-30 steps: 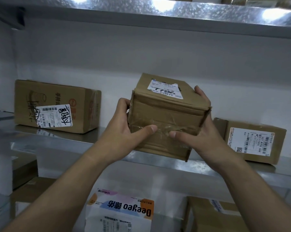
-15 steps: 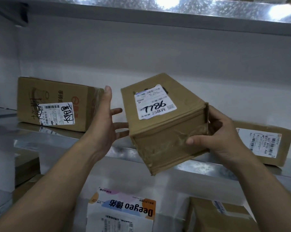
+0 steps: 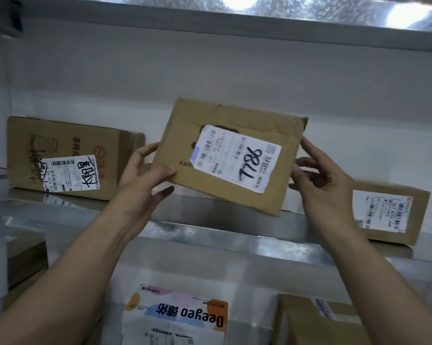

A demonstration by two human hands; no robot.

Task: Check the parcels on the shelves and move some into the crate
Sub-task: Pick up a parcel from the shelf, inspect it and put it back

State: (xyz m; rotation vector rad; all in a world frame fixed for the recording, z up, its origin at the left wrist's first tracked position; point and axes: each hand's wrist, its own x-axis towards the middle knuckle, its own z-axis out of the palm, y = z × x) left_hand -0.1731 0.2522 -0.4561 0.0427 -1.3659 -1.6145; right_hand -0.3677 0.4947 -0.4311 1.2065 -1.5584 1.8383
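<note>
I hold a flat brown cardboard parcel [image 3: 185, 125] above the steel shelf [image 3: 210, 227], tilted, its broad face turned to me. A white shipping label with "7786" in black marker is on that face. My left hand [image 3: 145, 175] grips its lower left corner, thumb on the front and fingers behind. The spread fingertips of my right hand [image 3: 326, 178] press against its right edge. No crate is in view.
A larger carton [image 3: 68, 150] with a marked label stands at the shelf's left, a small labelled box [image 3: 389, 212] at its right. On the shelf below lie a white Deegeo package [image 3: 177, 317] and a brown box [image 3: 309, 324]. Another shelf runs overhead.
I have turned the parcel from its taped side to its labelled face. My left hand let go, then took the lower left corner; my right hand shifted to the right edge.
</note>
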